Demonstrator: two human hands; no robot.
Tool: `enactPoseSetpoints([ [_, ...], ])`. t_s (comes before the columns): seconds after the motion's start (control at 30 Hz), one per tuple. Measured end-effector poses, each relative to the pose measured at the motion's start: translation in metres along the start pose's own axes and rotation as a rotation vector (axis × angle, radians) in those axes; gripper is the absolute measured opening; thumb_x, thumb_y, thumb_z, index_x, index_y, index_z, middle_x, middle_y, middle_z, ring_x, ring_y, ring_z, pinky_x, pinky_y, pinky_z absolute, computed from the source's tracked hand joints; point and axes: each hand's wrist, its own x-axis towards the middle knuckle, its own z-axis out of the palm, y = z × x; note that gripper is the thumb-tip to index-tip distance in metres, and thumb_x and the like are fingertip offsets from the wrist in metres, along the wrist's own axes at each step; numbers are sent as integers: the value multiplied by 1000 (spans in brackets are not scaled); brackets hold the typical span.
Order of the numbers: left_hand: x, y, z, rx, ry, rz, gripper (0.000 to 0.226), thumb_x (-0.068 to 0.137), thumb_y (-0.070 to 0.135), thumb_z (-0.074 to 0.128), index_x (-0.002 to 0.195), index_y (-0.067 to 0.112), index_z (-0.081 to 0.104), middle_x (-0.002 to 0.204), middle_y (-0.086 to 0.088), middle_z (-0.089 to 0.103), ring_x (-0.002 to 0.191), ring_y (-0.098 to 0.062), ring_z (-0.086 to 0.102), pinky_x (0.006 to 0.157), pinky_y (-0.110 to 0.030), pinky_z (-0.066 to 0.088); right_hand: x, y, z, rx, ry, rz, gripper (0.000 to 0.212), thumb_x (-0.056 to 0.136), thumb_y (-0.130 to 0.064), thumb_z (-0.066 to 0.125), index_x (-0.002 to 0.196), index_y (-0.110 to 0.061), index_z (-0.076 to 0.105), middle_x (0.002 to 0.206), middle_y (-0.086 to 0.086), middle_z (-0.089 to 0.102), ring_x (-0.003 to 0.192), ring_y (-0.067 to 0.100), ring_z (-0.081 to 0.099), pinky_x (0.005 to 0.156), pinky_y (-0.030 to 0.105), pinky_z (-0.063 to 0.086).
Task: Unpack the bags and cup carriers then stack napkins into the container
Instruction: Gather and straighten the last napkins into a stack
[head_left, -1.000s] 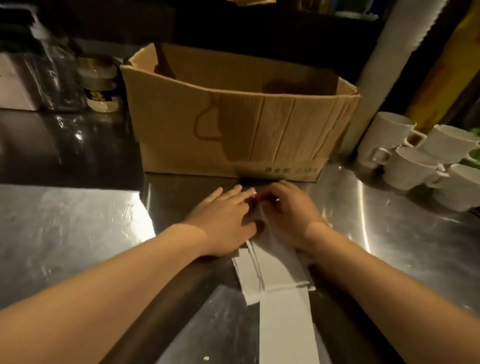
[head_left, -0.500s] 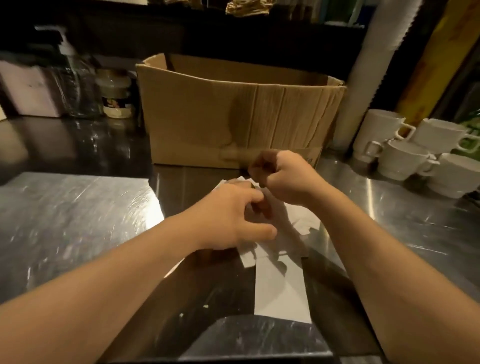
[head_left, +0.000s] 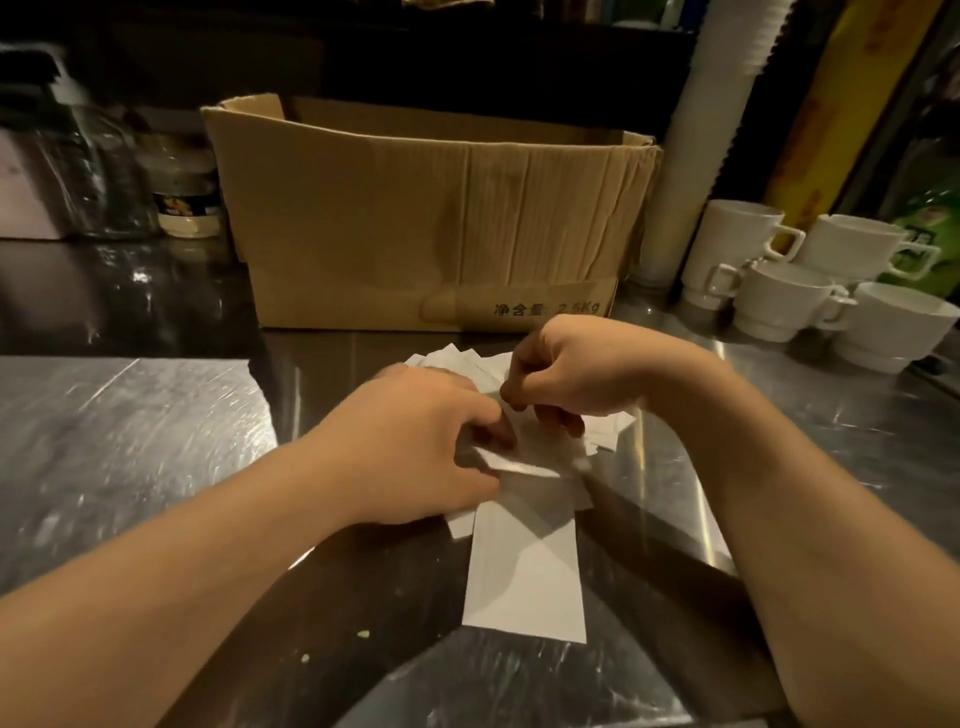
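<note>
Left hand (head_left: 415, 447) pinches a white paper bag (head_left: 524, 561) at its far end, thumb under a lifted flap; right hand (head_left: 566, 374) is curled, fingertips pinching the same paper. The bag lies flat on the steel counter (head_left: 130, 441) atop more white sheets (head_left: 467, 364). Open cardboard box (head_left: 415, 218) just beyond; white mugs (head_left: 810, 280) far right.

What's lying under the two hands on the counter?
White paper pieces lie fanned on the steel counter. The left hand and right hand cover the middle of the pile, so the count is hidden.
</note>
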Motion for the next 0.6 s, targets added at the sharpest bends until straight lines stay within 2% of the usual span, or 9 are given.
enactPoseSetpoints([
  [0.1,0,-3,5,-68,75,18,13,84,40,75,97,39,73,86,20,63,83,-3,58,71,-23,50,2,1,2,25,30,28,14,100,-28,61,95,-22,73,72,-3,74,61,12,67,64,32,56],
  [0.17,0,-6,6,-222,168,-18,7,87,32,74,91,37,74,84,17,65,83,-5,60,71,-27,55,3,3,2,54,67,39,12,99,-25,61,98,-21,73,76,0,74,61,14,67,59,30,54],
  [0.27,4,-12,0,-581,273,-239,6,90,32,74,95,34,75,87,13,74,85,-1,66,72,-18,57,5,6,2,53,123,36,11,93,-12,64,99,-17,72,92,8,71,83,29,69,70,41,60],
  [0.3,5,-15,-3,-719,310,-312,6,90,34,75,95,31,76,87,12,76,85,-3,68,73,-19,57,6,6,2,48,121,30,7,92,-11,65,94,-16,71,91,7,70,85,28,68,71,39,59],
  [0.37,9,-21,-10,-1015,386,-430,10,91,31,74,98,24,75,88,9,77,92,-13,72,82,-29,59,4,5,1,-19,94,25,5,93,-15,67,88,-17,67,88,3,67,87,23,65,75,31,55],
  [0.47,10,-27,-19,-1463,472,-464,23,90,23,72,112,17,67,93,1,79,99,-24,74,79,-33,61,-2,1,0,-66,4,-18,5,93,-28,70,96,-25,72,94,-6,71,91,13,67,87,31,57],
  [0.6,8,-37,-27,-1922,643,-446,52,73,20,78,121,23,60,108,-10,78,103,-30,75,79,-40,62,-20,-18,0,-141,-209,-65,20,84,-44,77,99,-32,72,93,-13,71,88,3,67,82,21,56],
])
